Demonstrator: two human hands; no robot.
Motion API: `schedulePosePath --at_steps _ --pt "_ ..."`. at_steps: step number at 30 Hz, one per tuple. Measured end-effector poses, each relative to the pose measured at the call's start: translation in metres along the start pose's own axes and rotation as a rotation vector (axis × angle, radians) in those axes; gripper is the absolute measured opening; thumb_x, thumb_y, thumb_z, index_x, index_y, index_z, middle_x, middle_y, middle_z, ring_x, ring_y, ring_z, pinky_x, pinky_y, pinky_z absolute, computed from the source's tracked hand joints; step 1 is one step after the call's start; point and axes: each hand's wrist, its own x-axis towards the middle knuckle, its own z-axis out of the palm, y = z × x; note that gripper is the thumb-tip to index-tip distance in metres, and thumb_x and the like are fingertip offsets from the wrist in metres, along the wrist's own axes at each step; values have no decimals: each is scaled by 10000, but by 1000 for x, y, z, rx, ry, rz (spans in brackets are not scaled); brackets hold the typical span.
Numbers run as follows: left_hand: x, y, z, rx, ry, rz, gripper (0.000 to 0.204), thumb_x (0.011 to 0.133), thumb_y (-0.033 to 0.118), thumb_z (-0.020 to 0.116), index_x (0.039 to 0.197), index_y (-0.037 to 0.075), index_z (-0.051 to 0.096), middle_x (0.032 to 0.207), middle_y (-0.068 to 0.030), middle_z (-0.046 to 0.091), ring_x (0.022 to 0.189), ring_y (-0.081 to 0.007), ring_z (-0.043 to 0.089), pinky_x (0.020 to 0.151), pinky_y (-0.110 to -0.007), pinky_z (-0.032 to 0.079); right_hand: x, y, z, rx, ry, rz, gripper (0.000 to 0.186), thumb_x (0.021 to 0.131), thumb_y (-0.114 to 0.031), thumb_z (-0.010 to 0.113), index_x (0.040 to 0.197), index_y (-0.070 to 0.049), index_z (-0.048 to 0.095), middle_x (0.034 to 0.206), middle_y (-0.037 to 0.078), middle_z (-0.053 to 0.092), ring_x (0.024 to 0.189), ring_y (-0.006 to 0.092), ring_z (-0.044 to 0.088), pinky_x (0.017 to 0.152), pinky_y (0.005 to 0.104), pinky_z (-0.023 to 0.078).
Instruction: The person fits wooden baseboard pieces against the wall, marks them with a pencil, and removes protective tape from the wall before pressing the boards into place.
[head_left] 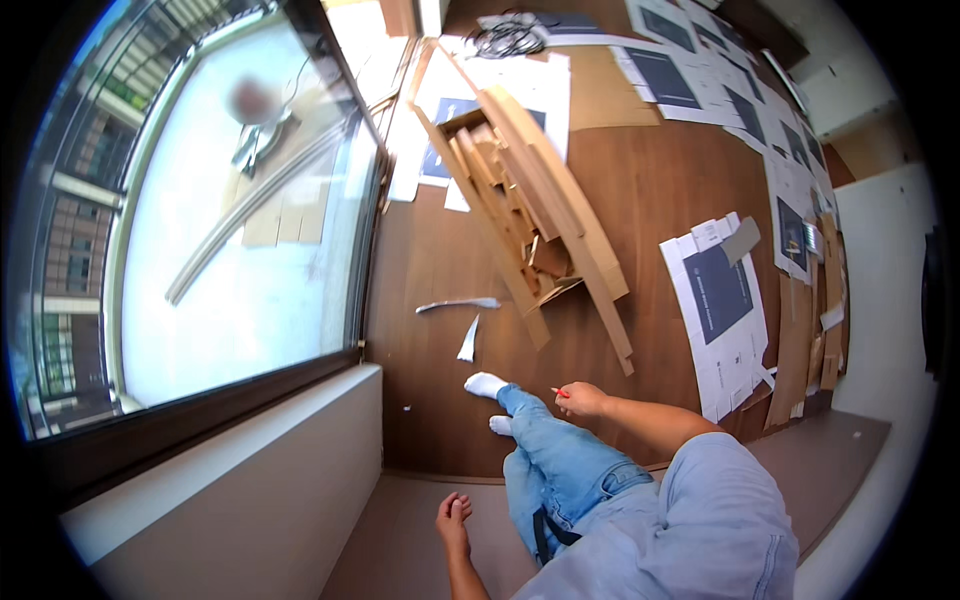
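Observation:
My right hand (582, 400) is closed around a small, slim red tool (560, 392), whose tip sticks out on the left; its exact kind is too small to tell. My left hand (455, 507) hangs low at my left side with its fingers curled in, and nothing shows in it. Ahead of me on the brown wood floor lies a long, opened cardboard box (510, 200) filled with wooden-looking strips and pieces. Two pale torn scraps lie nearer: a long curved strip (458, 304) and a pointed piece (468, 340).
A large window (240, 220) stands on the left above a white sill (230, 450); a person (262, 115) is visible beyond the glass. Flattened printed cardboard (715, 300) covers floor on the right, with more sheets (660, 75) at the back. A coiled black cable (505, 38) lies far off.

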Motion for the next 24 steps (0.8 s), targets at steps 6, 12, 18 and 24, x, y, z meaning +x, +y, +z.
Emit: schedulePosePath --at_steps 6,12,18,24 --pt "8 -22 -11 42 -74 5 276 1016 161 569 1237 0 601 1050 -135 710 871 -193 697 734 -322 589 -102 113 -25 363 275 -14 307 957 -294 544 891 -20 668 793 85 717 690 175 703 667 336 555" --pt "27 -96 -37 224 -71 -236 188 1002 166 570 1140 45 608 923 -112 699 761 -207 690 658 -344 585 -262 243 -17 298 428 360 203 950 -185 571 897 -10 660 768 112 698 629 196 695 629 331 580" --pt "21 -84 7 229 -165 -200 87 978 138 586 1014 63 614 814 -74 663 643 -145 620 546 -285 516 -328 309 11 650 609 401 181 934 -156 580 903 6 655 779 124 695 618 208 692 599 338 582" --pt "21 -42 84 147 -153 67 189 999 118 562 1151 20 620 889 -80 678 682 -115 616 567 -239 504 -321 326 -18 572 440 223 214 960 -184 580 965 14 664 828 115 705 686 177 698 637 319 572"
